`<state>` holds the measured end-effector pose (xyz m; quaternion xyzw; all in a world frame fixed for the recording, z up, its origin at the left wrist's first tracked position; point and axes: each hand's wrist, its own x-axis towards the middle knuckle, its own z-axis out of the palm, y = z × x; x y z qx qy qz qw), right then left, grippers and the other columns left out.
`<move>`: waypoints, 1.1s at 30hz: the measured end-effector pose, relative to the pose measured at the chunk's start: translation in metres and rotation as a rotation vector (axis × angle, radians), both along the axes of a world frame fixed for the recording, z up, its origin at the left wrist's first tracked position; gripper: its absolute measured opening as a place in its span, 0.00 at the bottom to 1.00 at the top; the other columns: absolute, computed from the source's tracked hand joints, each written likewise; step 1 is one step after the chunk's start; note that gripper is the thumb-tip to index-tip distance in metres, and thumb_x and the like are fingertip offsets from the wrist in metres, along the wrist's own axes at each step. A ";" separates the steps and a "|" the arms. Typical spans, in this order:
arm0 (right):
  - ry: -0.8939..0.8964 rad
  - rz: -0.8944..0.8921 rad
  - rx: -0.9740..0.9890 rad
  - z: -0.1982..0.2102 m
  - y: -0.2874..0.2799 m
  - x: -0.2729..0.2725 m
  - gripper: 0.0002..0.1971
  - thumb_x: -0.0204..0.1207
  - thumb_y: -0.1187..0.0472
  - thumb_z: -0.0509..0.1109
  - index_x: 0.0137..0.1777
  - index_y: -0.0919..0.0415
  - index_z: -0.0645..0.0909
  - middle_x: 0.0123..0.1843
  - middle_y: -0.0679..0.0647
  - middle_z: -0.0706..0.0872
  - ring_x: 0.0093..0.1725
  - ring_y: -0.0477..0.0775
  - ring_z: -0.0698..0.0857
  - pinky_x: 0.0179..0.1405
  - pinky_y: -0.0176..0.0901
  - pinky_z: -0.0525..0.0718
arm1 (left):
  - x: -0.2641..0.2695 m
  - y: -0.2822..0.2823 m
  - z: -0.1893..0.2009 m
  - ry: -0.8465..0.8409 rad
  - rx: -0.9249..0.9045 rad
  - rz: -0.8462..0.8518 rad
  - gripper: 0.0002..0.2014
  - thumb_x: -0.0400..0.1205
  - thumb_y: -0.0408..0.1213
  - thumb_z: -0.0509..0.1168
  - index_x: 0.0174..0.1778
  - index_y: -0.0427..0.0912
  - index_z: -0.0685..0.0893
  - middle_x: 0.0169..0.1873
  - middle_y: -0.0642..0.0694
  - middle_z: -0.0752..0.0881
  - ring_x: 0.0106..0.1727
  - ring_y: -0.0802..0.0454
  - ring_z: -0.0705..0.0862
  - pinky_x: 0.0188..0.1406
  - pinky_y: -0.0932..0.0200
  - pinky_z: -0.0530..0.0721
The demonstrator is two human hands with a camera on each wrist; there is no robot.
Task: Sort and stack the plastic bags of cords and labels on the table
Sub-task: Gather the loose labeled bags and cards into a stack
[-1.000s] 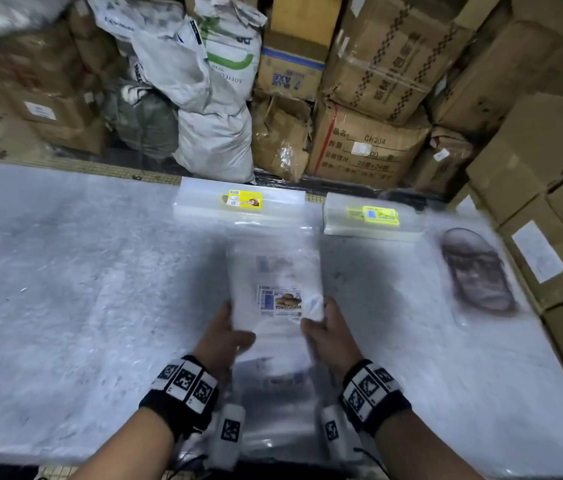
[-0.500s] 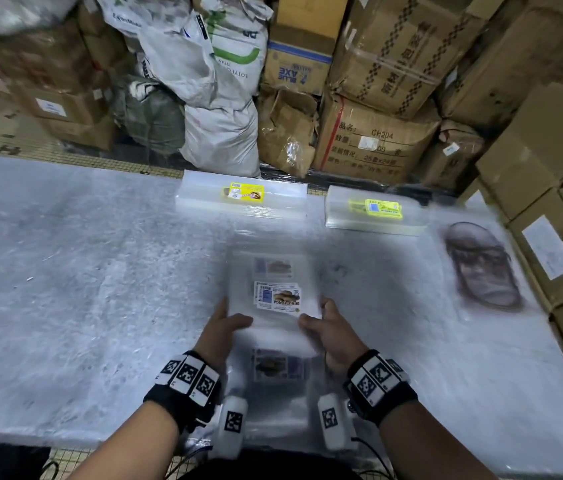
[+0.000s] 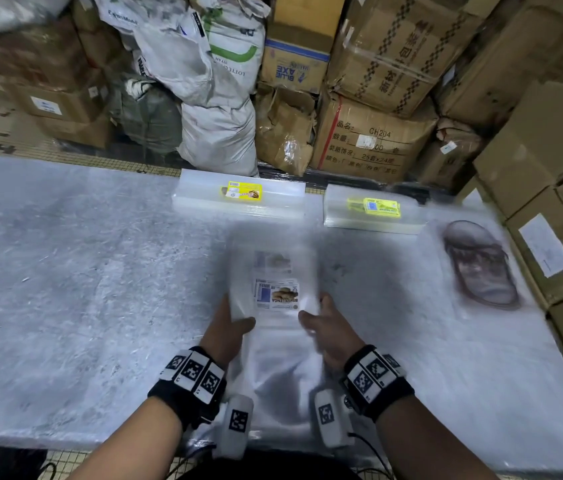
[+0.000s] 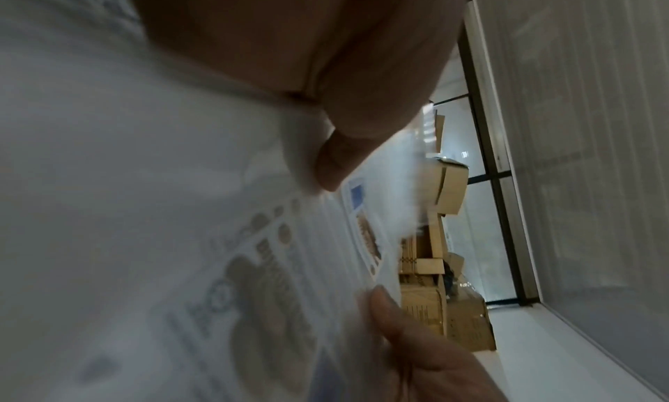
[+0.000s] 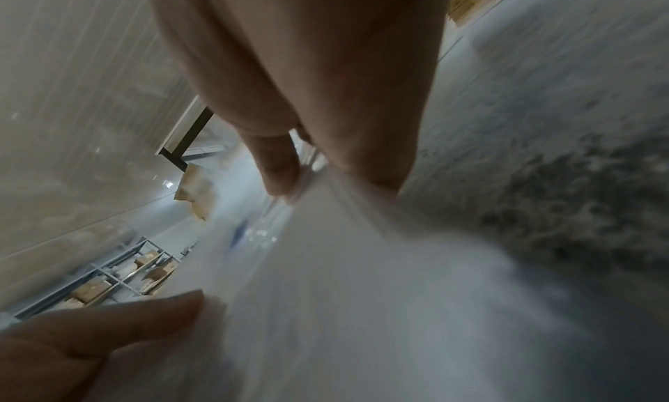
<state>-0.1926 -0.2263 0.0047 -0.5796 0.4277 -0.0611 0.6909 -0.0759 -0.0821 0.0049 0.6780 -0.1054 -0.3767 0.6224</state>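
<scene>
1. We saw the clear plastic bag point(image 3: 269, 268) lying with its long axis from 6 to 12 o'clock, its far short edge toward the boxes and its near end draping over our edge of the table point(image 3: 65, 271).
2. The bag was near the table's middle and held a printed label point(image 3: 276, 294), its text running sideways; motion blur hid anything else inside.
3. Our left hand point(image 3: 228, 327) grasped the bag's left edge, thumb on top, fingers beneath.
4. Our right hand point(image 3: 328, 329) pinched the right edge likewise.
5. At 12 o'clock lay a stack of clear bags with a yellow label point(image 3: 238, 199); at 1 o'clock, just beside it, a second stack point(image 3: 373, 211).
6. At 2 o'clock lay a bagged dark sandal point(image 3: 481, 265), well apart from our hands.
</scene>
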 end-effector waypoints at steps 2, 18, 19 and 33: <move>0.018 0.005 0.004 -0.002 0.002 0.002 0.21 0.82 0.70 0.65 0.72 0.56 0.70 0.59 0.58 0.85 0.50 0.55 0.84 0.47 0.47 0.84 | -0.002 0.000 -0.001 0.047 -0.007 0.027 0.29 0.77 0.12 0.60 0.69 0.43 0.71 0.48 0.50 0.85 0.47 0.55 0.84 0.32 0.71 0.82; -0.100 -0.024 -0.097 0.002 0.002 0.007 0.20 0.82 0.75 0.64 0.56 0.45 0.78 0.51 0.39 0.88 0.49 0.37 0.87 0.43 0.28 0.82 | 0.010 -0.003 -0.009 0.246 -0.002 0.143 0.17 0.82 0.23 0.63 0.62 0.46 0.82 0.55 0.40 0.88 0.56 0.38 0.86 0.59 0.43 0.83; -0.102 -0.026 -0.093 0.002 0.004 0.008 0.21 0.82 0.76 0.64 0.56 0.45 0.78 0.52 0.37 0.88 0.49 0.34 0.87 0.45 0.29 0.83 | 0.010 -0.004 -0.008 0.229 -0.006 0.142 0.19 0.82 0.22 0.63 0.65 0.45 0.80 0.54 0.41 0.88 0.56 0.40 0.85 0.56 0.48 0.83; -0.157 -0.040 -0.261 0.017 -0.005 0.024 0.18 0.82 0.70 0.65 0.68 0.53 0.72 0.62 0.54 0.85 0.59 0.52 0.86 0.57 0.46 0.86 | 0.007 -0.018 0.036 -0.038 -0.112 0.088 0.23 0.80 0.19 0.60 0.58 0.53 0.82 0.40 0.57 0.92 0.43 0.59 0.91 0.32 0.67 0.85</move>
